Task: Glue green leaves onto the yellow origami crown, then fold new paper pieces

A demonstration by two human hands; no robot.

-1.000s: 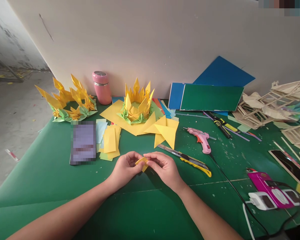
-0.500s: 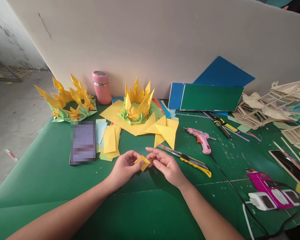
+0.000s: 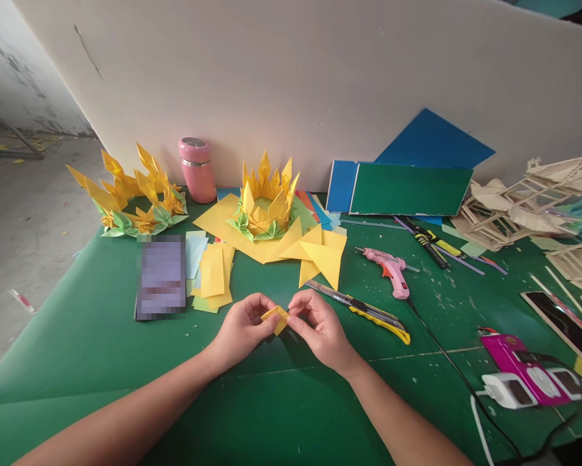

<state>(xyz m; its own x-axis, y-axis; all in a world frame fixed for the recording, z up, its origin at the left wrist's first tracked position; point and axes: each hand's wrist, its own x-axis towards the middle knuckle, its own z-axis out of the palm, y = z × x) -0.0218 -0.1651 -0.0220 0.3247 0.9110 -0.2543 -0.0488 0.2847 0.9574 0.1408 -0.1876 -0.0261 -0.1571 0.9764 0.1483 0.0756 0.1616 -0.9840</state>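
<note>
A small folded piece of yellow paper (image 3: 279, 321) is held just above the green table, between my two hands. My left hand (image 3: 246, 323) pinches its left side with thumb and fingers. On its right corner, the thumb and fingertips of my right hand (image 3: 322, 333) are closed. Beyond my hands stands a yellow origami crown (image 3: 267, 217) with green leaf-like folds at its base, resting on yellow sheets. Loose yellow paper pieces (image 3: 325, 255) lie between it and my right hand. A yellow utility knife (image 3: 368, 312), blade out, lies right of that hand.
Farther left are a second paper crown (image 3: 140, 200), a pink flask (image 3: 198, 171) and a phone (image 3: 161, 278). To the right lie a pink glue gun (image 3: 391, 272) with its cord, a magenta power strip (image 3: 526, 369) and wooden stick models (image 3: 509, 213).
My right hand's fingers have come in from being spread and closed on the paper's right corner. My left hand keeps its pinch, and the paper has tilted a little.
</note>
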